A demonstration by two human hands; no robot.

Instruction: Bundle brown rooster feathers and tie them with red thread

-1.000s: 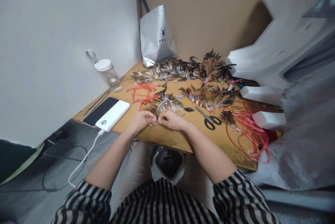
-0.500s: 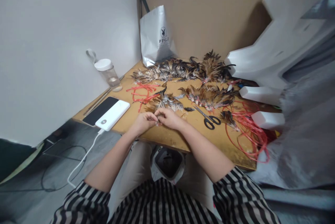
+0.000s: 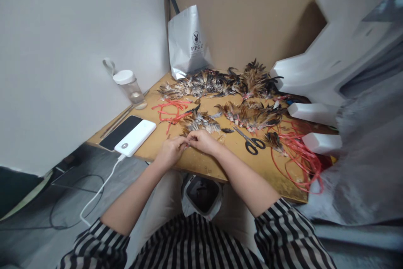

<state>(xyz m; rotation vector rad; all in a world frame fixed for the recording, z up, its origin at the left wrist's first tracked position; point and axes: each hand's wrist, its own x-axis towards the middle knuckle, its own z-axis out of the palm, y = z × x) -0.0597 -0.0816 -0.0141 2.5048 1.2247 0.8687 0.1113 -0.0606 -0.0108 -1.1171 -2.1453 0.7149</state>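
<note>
My left hand (image 3: 171, 150) is closed in a pinch near the table's front edge, with brown feather tips (image 3: 169, 137) showing at its far side. Against its fingertips my right hand (image 3: 204, 141) is also pinched. A tiny pale, reddish bit shows between the two hands, too small to name. Just beyond them lies a loose heap of brown and grey feathers (image 3: 203, 122). Black-handled scissors (image 3: 250, 141) rest to the right, blades pointing away. A tied feather bunch (image 3: 273, 141) lies past the scissors, beside a tangle of red plastic string (image 3: 299, 155).
Feather bunches line the table (image 3: 217, 168) in a middle row (image 3: 252, 116) and a back row (image 3: 214, 82). More red string (image 3: 171, 111) lies left. A phone (image 3: 121, 132), cabled power bank (image 3: 135, 138), bottle (image 3: 130, 88), silver bag (image 3: 187, 42) and white foam (image 3: 315, 59) surround the work area.
My left hand has turned inward, its back now more upward, and the brown feather tips have swung from beyond the fingers toward the left. My right hand has hardly moved.
</note>
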